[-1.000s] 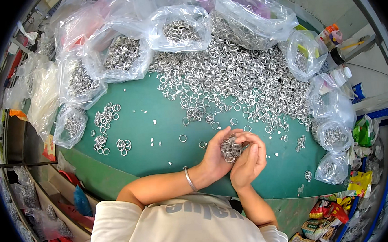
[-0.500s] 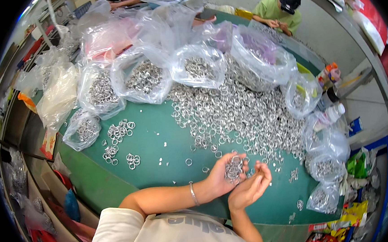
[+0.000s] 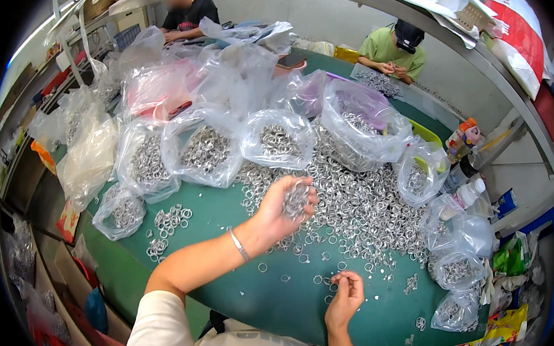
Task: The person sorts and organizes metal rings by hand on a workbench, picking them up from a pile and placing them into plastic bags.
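My left hand (image 3: 272, 213) is raised over the table, its fingers curled round a handful of silver metal rings (image 3: 296, 199). It hovers at the left side of a large heap of loose rings (image 3: 363, 212), just in front of an open clear bag of rings (image 3: 277, 141). Lower down on the right, my right hand (image 3: 345, 299) is closed with its fingertips pinched together. Beside those fingertips lie a few loose rings (image 3: 318, 279). Whatever the right fingers hold, if anything, is too small to make out.
Clear bags of rings (image 3: 205, 149) line the green table (image 3: 216, 267). Small ring piles (image 3: 173, 219) lie at left. A bottle (image 3: 465, 197) stands among bags on the right. Two people sit beyond: one in a green shirt (image 3: 381, 51), one in black (image 3: 201, 12).
My left hand has moved up and left with its handful of rings, away from my right hand. The right hand has lowered and its fingers have closed. The view has tilted upward.
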`<action>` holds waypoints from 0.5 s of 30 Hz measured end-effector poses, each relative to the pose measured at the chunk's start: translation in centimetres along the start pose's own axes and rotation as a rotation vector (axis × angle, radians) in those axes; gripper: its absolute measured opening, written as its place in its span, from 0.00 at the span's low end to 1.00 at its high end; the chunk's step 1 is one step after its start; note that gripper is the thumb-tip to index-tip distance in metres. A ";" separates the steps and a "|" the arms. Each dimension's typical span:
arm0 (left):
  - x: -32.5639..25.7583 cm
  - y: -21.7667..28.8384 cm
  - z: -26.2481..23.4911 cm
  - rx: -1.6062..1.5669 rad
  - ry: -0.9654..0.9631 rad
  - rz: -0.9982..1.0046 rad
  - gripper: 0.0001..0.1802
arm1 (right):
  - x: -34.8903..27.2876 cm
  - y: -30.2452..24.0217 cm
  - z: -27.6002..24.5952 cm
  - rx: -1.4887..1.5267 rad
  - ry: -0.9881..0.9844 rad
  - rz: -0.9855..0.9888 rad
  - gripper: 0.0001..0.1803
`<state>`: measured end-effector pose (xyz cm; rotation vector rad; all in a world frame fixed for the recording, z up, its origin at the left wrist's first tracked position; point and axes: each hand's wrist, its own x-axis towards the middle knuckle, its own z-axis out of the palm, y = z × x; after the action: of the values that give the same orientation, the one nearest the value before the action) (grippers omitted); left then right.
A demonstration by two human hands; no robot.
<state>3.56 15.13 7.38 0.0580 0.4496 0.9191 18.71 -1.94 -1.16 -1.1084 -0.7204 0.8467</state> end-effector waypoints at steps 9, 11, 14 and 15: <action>13.0 4.2 15.9 0.601 -0.134 0.544 0.10 | 0.7 0.3 -0.2 -0.052 -0.014 0.009 0.03; 17.2 5.8 15.2 0.842 -0.001 0.569 0.09 | 0.8 0.2 0.2 -0.076 -0.020 -0.005 0.04; 15.5 4.4 14.6 1.194 0.009 0.738 0.11 | 0.9 -0.2 -0.2 -0.164 -0.010 0.007 0.04; 14.9 4.6 14.4 1.213 -0.043 0.753 0.12 | 0.8 -0.3 -0.4 -0.153 0.007 0.036 0.04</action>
<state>13.62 31.55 16.27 1.4270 0.9212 1.2430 19.49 -1.46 -0.94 -1.2629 -0.7714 0.8281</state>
